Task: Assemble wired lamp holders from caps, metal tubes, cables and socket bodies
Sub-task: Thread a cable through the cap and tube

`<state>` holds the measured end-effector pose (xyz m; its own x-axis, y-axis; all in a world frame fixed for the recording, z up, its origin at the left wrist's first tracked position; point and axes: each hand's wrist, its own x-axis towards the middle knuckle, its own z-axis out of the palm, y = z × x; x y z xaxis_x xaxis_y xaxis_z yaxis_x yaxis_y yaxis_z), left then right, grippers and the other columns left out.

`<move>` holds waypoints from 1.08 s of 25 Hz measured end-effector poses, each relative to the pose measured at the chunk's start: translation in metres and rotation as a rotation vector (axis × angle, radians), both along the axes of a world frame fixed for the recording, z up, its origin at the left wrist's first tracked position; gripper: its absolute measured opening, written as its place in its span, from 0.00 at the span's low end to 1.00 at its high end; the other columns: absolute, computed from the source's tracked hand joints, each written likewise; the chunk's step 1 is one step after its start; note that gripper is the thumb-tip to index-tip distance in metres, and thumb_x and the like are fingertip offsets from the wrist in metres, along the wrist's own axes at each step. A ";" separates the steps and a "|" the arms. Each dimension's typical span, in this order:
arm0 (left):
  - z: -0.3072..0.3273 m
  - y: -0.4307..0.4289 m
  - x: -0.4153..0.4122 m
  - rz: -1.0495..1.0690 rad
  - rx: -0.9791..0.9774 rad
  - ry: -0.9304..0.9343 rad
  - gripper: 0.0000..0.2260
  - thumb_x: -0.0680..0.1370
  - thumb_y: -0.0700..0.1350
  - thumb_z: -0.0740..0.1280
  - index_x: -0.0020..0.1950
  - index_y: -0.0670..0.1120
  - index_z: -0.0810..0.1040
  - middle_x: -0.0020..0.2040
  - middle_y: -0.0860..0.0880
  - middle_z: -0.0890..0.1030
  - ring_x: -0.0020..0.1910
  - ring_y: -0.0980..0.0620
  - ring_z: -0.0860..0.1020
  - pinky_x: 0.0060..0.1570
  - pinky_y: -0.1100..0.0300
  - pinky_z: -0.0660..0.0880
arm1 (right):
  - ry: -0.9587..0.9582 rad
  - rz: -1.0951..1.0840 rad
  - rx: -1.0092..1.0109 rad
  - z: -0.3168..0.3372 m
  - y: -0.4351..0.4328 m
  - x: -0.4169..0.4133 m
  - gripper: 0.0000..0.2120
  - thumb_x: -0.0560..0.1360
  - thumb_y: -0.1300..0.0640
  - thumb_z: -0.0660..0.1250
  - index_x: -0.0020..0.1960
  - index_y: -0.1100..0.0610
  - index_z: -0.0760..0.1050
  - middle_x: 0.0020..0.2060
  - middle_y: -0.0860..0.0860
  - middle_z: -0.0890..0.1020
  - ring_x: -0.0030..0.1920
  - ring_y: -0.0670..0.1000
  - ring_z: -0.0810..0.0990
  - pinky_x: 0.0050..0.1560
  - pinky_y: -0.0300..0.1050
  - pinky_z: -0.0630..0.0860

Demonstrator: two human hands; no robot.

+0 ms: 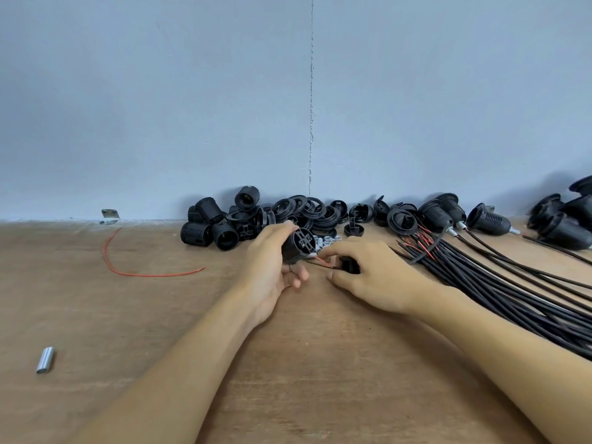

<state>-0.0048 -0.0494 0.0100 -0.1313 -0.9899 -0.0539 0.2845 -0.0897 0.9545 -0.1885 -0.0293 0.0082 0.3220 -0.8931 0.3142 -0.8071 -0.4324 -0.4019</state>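
Left hand (272, 267) is wrapped around a black socket body (296, 246), thumb and index finger over its top, lower fingers loosely curled below; the body is lifted just off the table (160, 315), lying sideways with its terminal end facing the right hand. That end shows a flat round face with moulded slots and ribs; the side wall is ribbed. Right hand (371, 274) is closed palm-down on a small black part (349, 264), mostly hidden under the fingers, so cannot tell what it is. A thin red wire (320, 259) and a black wire run between that part and the socket's terminal end; whether the tips are seated in the terminals cannot be told. Just behind the hands sits a small cluster of short metal tubes (326, 241). Behind that, against the wall (192, 107), is a heap of black parts: ribbed socket bodies (205, 224) at left, rings and caps (307, 211) in the middle. Right of the right hand a thick bundle of black cables (512, 293) fans across the table, bare red and black ends pointing toward the heap. Near the wall at right lie finished holders (490, 223) with cables attached. Well to the left, a loose red wire strand (128, 270) curves on the wood, and 1 lone metal tube (45, 360) lies near the left edge.
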 end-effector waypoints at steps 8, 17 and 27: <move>-0.001 -0.001 0.001 0.026 0.008 0.032 0.04 0.82 0.43 0.66 0.51 0.45 0.80 0.39 0.46 0.80 0.28 0.50 0.74 0.27 0.60 0.70 | -0.229 -0.045 0.040 0.000 0.003 -0.005 0.06 0.78 0.54 0.69 0.52 0.45 0.83 0.43 0.46 0.84 0.46 0.45 0.79 0.50 0.36 0.71; -0.001 -0.005 0.008 -0.115 0.013 0.075 0.06 0.77 0.35 0.60 0.46 0.40 0.76 0.42 0.39 0.78 0.36 0.45 0.77 0.33 0.57 0.78 | -0.331 -0.035 0.042 -0.005 0.008 0.007 0.06 0.78 0.52 0.70 0.42 0.51 0.82 0.34 0.48 0.81 0.35 0.43 0.74 0.40 0.34 0.69; -0.002 -0.006 0.012 -0.214 0.000 0.070 0.11 0.63 0.42 0.61 0.41 0.40 0.76 0.36 0.41 0.79 0.31 0.45 0.76 0.29 0.58 0.73 | -0.519 -0.102 -0.028 -0.008 0.008 0.015 0.05 0.76 0.51 0.72 0.41 0.47 0.82 0.32 0.39 0.79 0.34 0.39 0.73 0.39 0.35 0.70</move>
<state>0.0071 -0.0556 0.0084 -0.3416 -0.9391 -0.0375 0.3246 -0.1554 0.9330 -0.1734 -0.0212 0.0000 0.0296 -0.9006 0.4335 -0.5435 -0.3785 -0.7493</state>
